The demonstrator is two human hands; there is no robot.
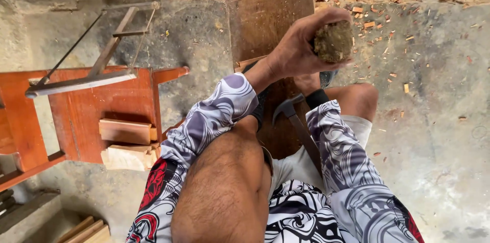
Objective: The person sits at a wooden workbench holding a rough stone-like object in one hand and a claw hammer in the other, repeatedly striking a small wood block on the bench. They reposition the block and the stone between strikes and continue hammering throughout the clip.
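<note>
Concrete floor | left hand fingers wrapped round brown lump | right hand fingers hidden, cannot tell.

Rough brownish lump gripped above the plank.

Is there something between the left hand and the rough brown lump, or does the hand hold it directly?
Nothing visible lies between them. The left hand grips the rough brown lump directly, fingers wrapped around it, above the wooden plank. The right hand is mostly hidden behind the left one.
</note>
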